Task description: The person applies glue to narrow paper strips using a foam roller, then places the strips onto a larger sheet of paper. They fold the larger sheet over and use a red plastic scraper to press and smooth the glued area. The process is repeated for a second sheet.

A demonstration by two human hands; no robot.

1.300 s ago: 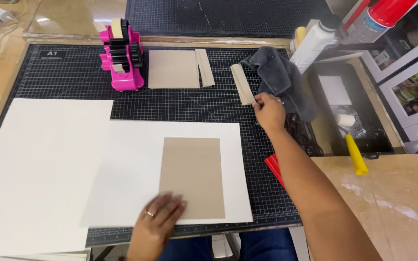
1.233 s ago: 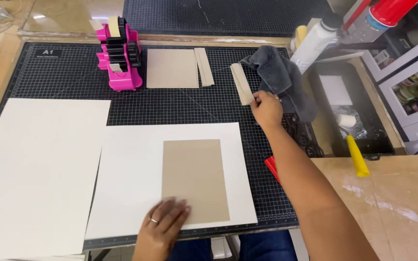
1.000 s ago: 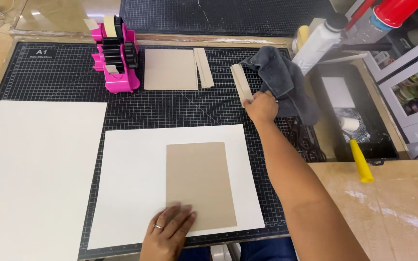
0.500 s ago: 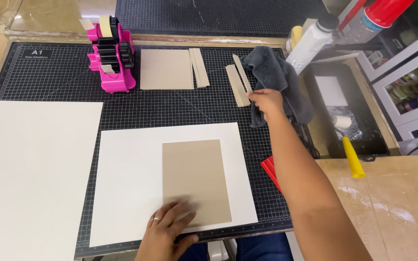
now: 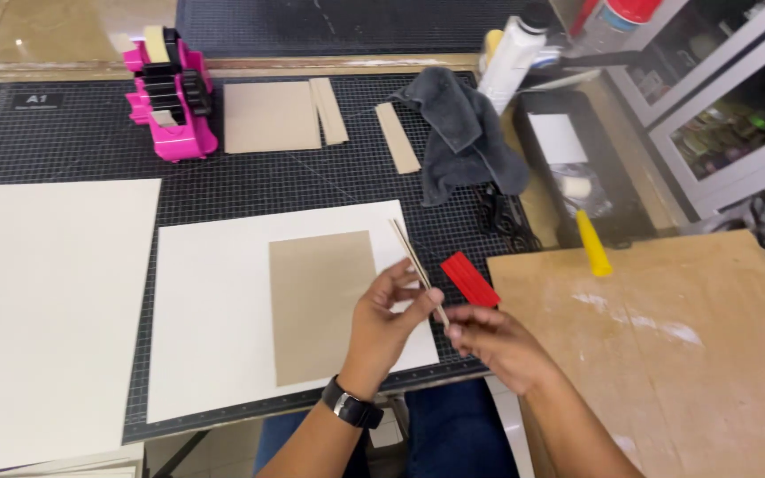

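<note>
Matt brown cardboard strip, matt white paper sheet, soft grey cloth.

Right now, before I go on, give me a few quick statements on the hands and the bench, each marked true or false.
1. Both hands hold a thin cardboard strip. True: the left hand grips it mid-length, the right hand at its lower end.
2. The grey cloth lies on the white sheet. False: it lies at the far right of the cutting mat, clear of the white sheet.
3. A brown card rectangle lies on the white sheet. True.
4. The pink tape dispenser stands on the wooden board. False: it stands on the mat's far left; the wooden board is at the right.
5. The left wrist wears a dark watch. True.
</note>
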